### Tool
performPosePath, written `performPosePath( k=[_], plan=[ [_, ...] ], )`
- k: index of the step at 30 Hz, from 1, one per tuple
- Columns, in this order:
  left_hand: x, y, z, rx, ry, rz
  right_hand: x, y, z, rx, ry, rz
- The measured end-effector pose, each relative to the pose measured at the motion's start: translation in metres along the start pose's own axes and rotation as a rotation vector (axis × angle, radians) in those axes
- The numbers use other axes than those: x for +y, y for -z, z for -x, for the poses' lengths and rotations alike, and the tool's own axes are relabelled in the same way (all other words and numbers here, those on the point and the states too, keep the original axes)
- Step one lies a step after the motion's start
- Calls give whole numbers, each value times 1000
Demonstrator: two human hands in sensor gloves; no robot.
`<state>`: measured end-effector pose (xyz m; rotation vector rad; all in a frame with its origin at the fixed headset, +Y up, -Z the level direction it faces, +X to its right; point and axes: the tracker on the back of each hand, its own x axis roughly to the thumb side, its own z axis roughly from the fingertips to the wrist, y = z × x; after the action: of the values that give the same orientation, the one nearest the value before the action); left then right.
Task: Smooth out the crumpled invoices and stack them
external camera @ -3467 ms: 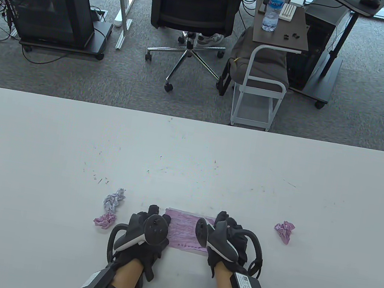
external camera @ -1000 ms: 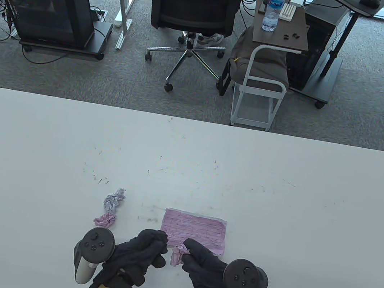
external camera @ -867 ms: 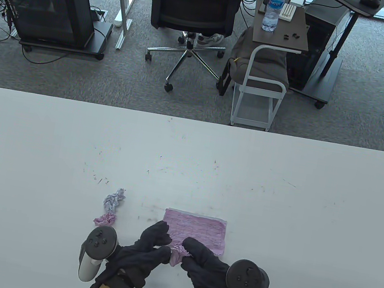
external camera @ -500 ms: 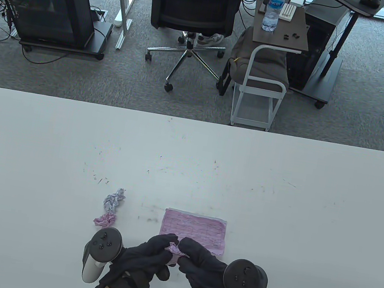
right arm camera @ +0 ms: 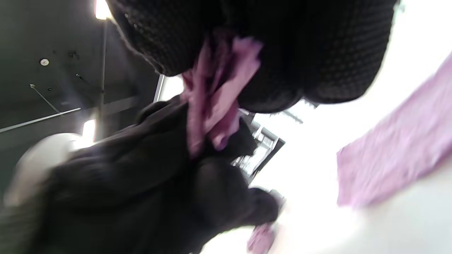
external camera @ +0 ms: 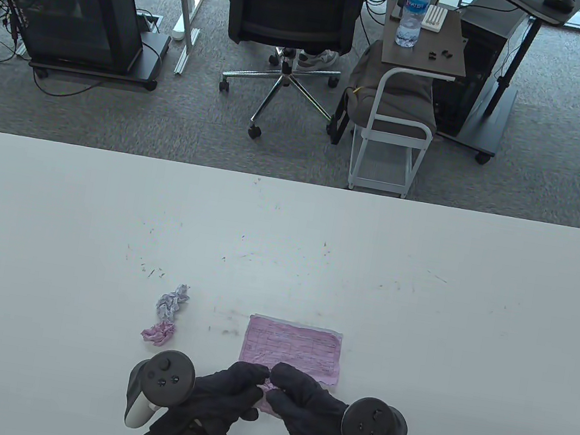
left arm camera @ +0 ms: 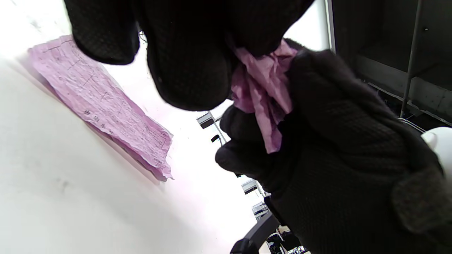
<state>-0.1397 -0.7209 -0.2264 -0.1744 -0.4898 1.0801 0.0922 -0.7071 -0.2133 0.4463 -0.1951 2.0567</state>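
The white surface (external camera: pixel 419 304) is the biggest thing in front of you: smooth, matt, with rounded far corners and flecked with small dark scuffs. On it, just beyond your fingers, lies the flat invoice (external camera: pixel 292 348), a pink rectangle printed with a grid of lines. It lies flat but keeps a fine wrinkled grain and a ragged lower edge, and a thin pale margin along its top and right sides may mean another sheet lies under it. I judge that this is your stack begun, with at least one sheet done.

Your left hand (external camera: pixel 220 399) and right hand (external camera: pixel 306 410) meet just in front of that sheet, both in black knitted gloves. Each grip is closed to a pinch on the crumpled invoice (left arm camera: pixel 263 91), a soft pink wad of thin paper, folded tight and creased sharp, lifted clear of the surface. It looks barely opened, so spreading it, pressing it and laying it on the flat sheet remain.

To your left, well apart from your hands, two more wads wait: a pale bluish ball (external camera: pixel 171 302) and, just nearer you, a pink ball (external camera: pixel 158 331). Roughly a quarter done, I'd say.
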Motion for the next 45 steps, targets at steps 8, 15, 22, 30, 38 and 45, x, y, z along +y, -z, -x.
performPosePath(
  k=[8, 15, 22, 30, 38, 45],
  plan=[
    [5, 0, 1, -4, -54, -48, -7, -2, 7, 80, 14, 95],
    [2, 0, 3, -30, -57, 45, -9, -3, 10, 116, 68, 134],
    [-4, 3, -3, -65, -34, -49, -2, -4, 11, 173, 248, 107],
    [9, -3, 9, 14, -121, -110, -16, -6, 23, 163, 336, 168],
    [1, 0, 16, 76, -224, 15, 7, 2, -1, -31, 42, -230],
    [-6, 5, 22, 127, -277, 197, -3, 1, 6, 45, 112, -42]
  ],
)
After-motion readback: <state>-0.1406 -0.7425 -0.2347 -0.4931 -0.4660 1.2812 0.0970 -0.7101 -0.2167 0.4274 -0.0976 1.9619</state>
